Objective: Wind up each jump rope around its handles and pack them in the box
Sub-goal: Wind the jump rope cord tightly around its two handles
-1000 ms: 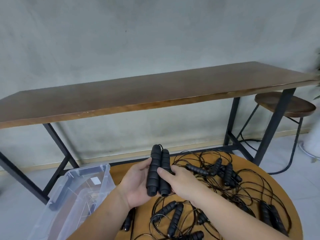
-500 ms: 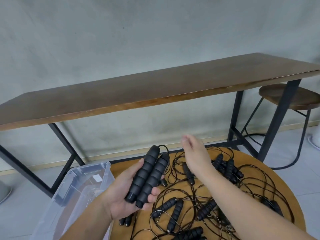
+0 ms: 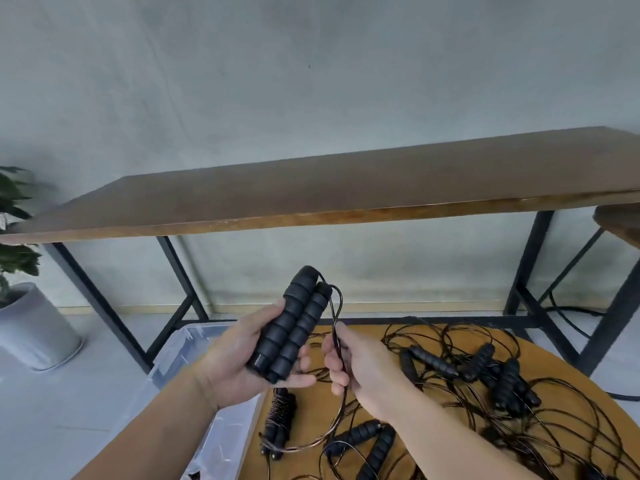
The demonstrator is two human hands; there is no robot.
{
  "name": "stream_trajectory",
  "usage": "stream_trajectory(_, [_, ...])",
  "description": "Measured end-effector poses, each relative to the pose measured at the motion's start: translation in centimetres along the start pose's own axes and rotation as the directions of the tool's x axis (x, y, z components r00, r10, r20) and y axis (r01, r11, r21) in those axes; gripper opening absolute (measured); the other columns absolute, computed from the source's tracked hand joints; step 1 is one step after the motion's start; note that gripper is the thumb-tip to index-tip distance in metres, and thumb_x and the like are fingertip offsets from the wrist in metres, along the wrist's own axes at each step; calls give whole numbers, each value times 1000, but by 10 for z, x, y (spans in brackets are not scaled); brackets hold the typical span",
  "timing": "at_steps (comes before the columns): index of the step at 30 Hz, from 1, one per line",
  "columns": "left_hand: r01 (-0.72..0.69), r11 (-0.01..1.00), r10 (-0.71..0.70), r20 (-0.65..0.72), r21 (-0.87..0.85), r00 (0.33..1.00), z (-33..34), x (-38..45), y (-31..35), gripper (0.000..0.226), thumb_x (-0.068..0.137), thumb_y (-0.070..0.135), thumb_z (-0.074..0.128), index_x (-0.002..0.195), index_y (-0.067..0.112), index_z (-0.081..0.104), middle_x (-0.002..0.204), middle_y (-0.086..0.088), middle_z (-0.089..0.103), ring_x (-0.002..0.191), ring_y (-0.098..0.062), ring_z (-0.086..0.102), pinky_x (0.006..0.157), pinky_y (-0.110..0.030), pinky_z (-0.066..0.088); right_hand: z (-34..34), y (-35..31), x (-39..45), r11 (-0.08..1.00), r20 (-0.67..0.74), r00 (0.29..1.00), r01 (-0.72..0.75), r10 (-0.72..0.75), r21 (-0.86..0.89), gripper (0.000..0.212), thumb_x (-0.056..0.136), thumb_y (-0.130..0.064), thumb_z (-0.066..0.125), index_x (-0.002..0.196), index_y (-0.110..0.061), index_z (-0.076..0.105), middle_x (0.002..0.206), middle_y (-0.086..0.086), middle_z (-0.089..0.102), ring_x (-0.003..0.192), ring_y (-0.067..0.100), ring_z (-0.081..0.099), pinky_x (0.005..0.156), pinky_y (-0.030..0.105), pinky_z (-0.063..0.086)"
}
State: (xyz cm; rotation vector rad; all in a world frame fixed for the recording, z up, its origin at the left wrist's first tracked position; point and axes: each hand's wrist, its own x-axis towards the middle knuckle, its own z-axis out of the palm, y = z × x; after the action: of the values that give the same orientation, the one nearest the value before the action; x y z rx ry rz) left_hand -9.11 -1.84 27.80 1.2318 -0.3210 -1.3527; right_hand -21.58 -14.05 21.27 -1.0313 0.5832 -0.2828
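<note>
My left hand grips two black ribbed jump rope handles held side by side and tilted up to the right. Their thin dark cord loops out of the top ends and runs down into my right hand, which pinches it just right of the handles. Below, a wound-up rope bundle lies on the round wooden table. Several loose ropes with black handles lie tangled across the table. The clear plastic box stands on the floor at the left, partly hidden by my left arm.
A long wooden bench table on black metal legs stands behind against the grey wall. A potted plant in a grey pot is at the far left. A wooden stool edge shows at the right.
My right hand came back from over the table and took hold of the cord beside the handles. My left hand kept the handles. The view swung left, showing the plant.
</note>
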Motion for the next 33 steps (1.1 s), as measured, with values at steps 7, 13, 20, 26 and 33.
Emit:
stream_trajectory(7, [-101, 995, 101, -20, 2, 995, -14, 19, -11, 57, 87, 43, 61, 129, 4, 60, 93, -19, 56, 59, -24, 50, 43, -28, 42, 7, -4, -3, 970, 146, 961, -243, 237, 25, 58, 103, -55, 28, 74, -14, 56, 57, 1, 39, 49, 15, 31, 51, 28, 35])
stream_trajectory(13, [-40, 988, 63, 155, -150, 986, -8, 29, -13, 48, 92, 41, 55, 119, 5, 70, 92, -18, 56, 60, -22, 47, 44, -27, 41, 15, -4, -6, 961, 58, 960, -272, 274, -41, 67, 95, -69, 30, 62, -19, 61, 57, 0, 34, 46, 15, 24, 45, 25, 31])
stream_trajectory(20, [-80, 986, 103, 158, -149, 982, -15, 46, -6, 52, 93, 43, 55, 128, 5, 63, 98, -21, 59, 62, -22, 49, 46, -28, 43, 26, 9, -19, 960, -16, 965, -260, 260, -105, 54, 98, -56, 44, 74, -9, 59, 53, 6, 45, 40, 19, 36, 52, 29, 45])
stream_trajectory(26, [-183, 623, 382, -91, 761, 920, -32, 37, 10, 37, 91, 53, 61, 118, 29, 55, 101, 1, 67, 83, -12, 61, 70, -23, 46, 16, 7, -28, 811, -49, 989, -144, 141, -567, 32, 95, -30, 60, 93, 1, 68, 64, 4, 55, 43, 10, 40, 48, 18, 33])
stream_trajectory(33, [-63, 83, 400, 25, 995, 916, -44, 20, 22, 75, 86, 56, 65, 148, 27, 35, 138, 5, 54, 124, -13, 51, 102, -23, 40, 26, -50, -45, 390, 59, 985, 121, -165, -913, 27, 96, -37, 57, 90, -17, 73, 50, -12, 51, 45, 1, 42, 45, 9, 31])
